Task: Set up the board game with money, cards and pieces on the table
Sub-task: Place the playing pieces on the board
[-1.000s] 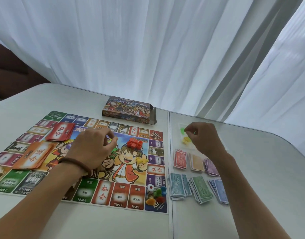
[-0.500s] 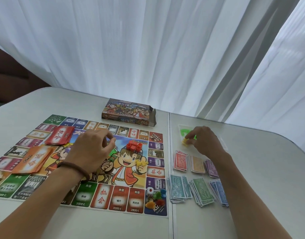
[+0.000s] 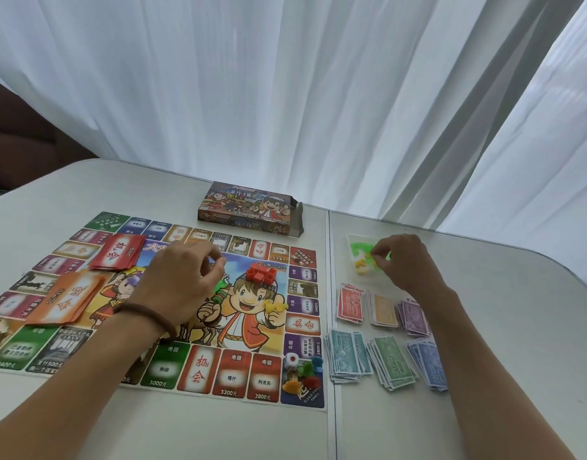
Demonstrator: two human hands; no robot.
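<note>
Head view: the game board (image 3: pixel 232 373) lies flat on the left half of the white table (image 3: pixel 517 327), with the game box (image 3: pixel 249 209) just beyond its far edge. A red card stack (image 3: pixel 118 257) and an orange card stack (image 3: pixel 66 300) rest on the board's left side. Red houses (image 3: pixel 261 275) and a few yellow pieces (image 3: pixel 274 306) sit near the centre, and a die (image 3: pixel 291 361) and coloured pawns (image 3: pixel 307 373) at the near right corner.

The left hand (image 3: pixel 182 283) hovers over the board's middle, fingers curled and thumb near forefinger – whether it holds anything cannot be told.

The right hand (image 3: pixel 404 263) has its fingertips drawn together over green and yellow pieces in a clear packet (image 3: pixel 361 257) – a grip on one is not discernible. Six stacks of play money (image 3: pixel 391 361) lie in two rows beside the board.
</note>
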